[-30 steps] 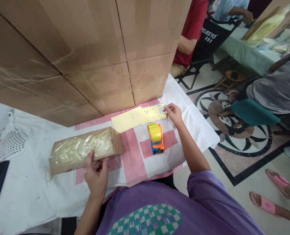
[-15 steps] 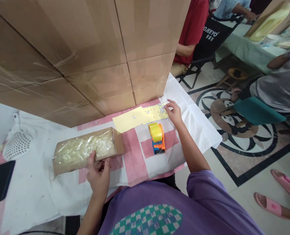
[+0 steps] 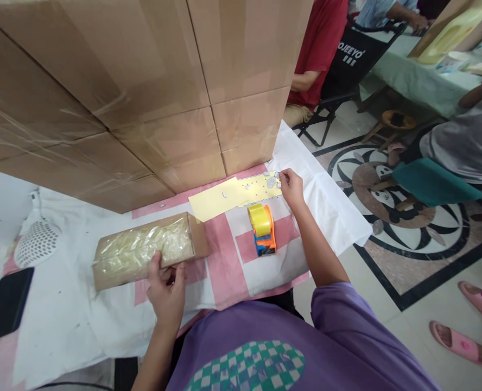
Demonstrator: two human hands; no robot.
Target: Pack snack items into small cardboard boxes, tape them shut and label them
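My left hand (image 3: 166, 288) grips the near side of a long cardboard box (image 3: 143, 251), its thumb over the lower edge. Clear shiny tape covers the box's top. At the right end of a yellow sheet with blue dots (image 3: 259, 187), my right hand (image 3: 292, 189) is closed in a pinch. Small whitish scraps lie by its fingertips; what the pinch holds is too small to make out. A plain yellow sheet (image 3: 212, 200) overlaps the dotted one on the left. Below them rests an orange and blue tape dispenser (image 3: 271, 233) with a yellow tape roll (image 3: 259, 219).
Stacked large cardboard boxes (image 3: 159, 98) rise like a wall behind the sheets. A white perforated fly swatter (image 3: 37, 241) and a dark phone-like slab (image 3: 7, 304) lie at left. People sit to the right, one in a red shirt (image 3: 320, 43) by a black folding chair (image 3: 347, 65).
My right fingers have drawn slightly right, from over the dotted sheet to its right end, and are pinched closer together. My left hand keeps its grip on the box. The view has shifted slightly.
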